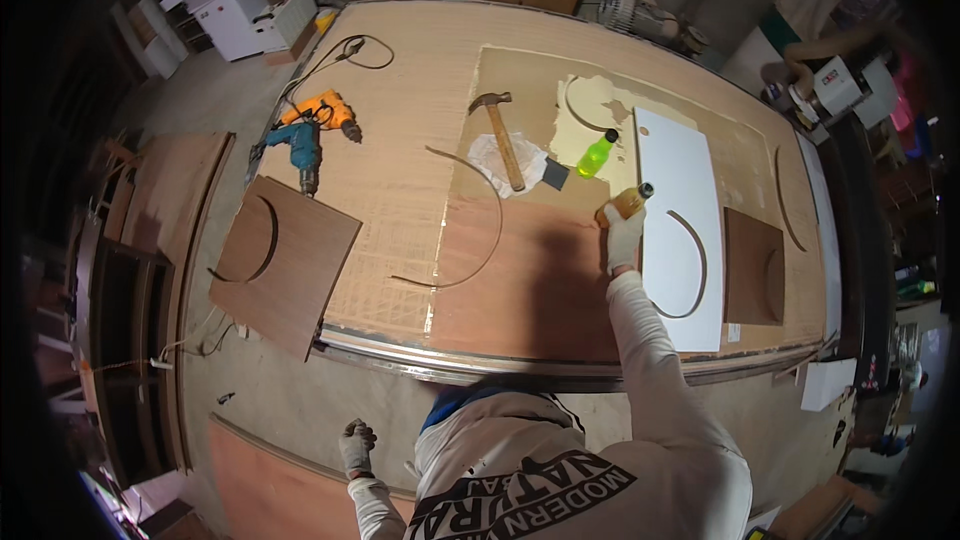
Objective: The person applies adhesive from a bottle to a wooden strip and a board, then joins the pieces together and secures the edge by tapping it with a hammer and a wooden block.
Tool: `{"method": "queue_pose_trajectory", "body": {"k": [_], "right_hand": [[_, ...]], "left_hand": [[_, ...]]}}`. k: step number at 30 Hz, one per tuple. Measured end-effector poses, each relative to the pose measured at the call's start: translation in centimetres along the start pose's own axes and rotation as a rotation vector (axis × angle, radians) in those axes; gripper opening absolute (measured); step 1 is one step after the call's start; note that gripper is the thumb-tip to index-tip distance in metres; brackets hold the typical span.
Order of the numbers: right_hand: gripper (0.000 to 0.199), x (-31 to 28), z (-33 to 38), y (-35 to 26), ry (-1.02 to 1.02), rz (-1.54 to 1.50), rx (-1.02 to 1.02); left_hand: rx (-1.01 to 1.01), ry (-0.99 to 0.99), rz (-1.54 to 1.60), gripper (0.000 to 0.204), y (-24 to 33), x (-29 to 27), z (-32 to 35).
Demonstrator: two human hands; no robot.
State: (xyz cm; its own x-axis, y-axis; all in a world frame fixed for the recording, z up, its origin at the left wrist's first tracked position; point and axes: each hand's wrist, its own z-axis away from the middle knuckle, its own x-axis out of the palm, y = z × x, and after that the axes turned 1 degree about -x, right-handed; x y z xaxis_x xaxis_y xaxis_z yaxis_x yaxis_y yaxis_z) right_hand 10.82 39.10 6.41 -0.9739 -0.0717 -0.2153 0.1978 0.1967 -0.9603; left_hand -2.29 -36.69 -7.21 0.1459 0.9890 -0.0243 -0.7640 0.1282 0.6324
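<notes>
My right hand (624,237), in a pale work glove, is wrapped round a bottle of amber liquid (622,204) with a dark cap. It is over the table beside a long white board (684,170). A green bottle with a black cap (597,154) lies just beyond it. Left of these, a claw hammer (500,140) rests across a crumpled white sheet (482,162), near a small dark square pad (555,174). Down by my side, away from the table, my gloved left hand (357,445) is curled closed, and no object shows in it.
Orange (325,112) and blue-green (300,150) power drills lie at the table's left edge. A brown panel (285,260) overhangs the near left corner. Thin curved strips (497,230) lie about the table. A smaller brown panel (755,265) lies on the right. Shelving (130,340) stands left.
</notes>
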Motion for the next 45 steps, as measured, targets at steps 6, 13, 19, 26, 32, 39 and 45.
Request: {"method": "queue_pose_trajectory", "body": {"k": [6,13,19,26,32,39,45], "right_hand": [[0.071,3.9,-4.6,3.2,0.046,-0.236,0.09],[0.067,6.3,-5.0,10.8,0.09,0.174,0.059],[0.067,6.0,-2.7,7.9,0.022,-0.17,0.074],[0.022,7.2,15.2,-0.2,-0.366,-0.427,0.219],[0.035,12.6,38.5,-7.0,-0.775,-0.21,0.705],[0.04,23.4,53.3,-15.1,-0.928,-0.173,0.666],[0.028,27.5,55.5,-18.1,-0.847,-0.275,0.681]], "left_hand": [[-0.074,0.008,-0.146,0.022,-5.5,0.7,7.7],[-0.21,0.227,-1.002,0.037,-16.8,1.3,18.6],[-0.247,0.241,-1.068,0.039,-18.0,2.3,18.9],[-0.012,0.263,-0.951,0.039,-11.4,-3.8,9.0],[-0.029,0.252,-0.726,0.043,4.8,-6.0,4.6],[0.106,0.248,-0.789,0.043,7.3,-17.3,-1.0],[0.087,0.205,-0.879,0.044,12.4,-23.5,-2.0]]}}
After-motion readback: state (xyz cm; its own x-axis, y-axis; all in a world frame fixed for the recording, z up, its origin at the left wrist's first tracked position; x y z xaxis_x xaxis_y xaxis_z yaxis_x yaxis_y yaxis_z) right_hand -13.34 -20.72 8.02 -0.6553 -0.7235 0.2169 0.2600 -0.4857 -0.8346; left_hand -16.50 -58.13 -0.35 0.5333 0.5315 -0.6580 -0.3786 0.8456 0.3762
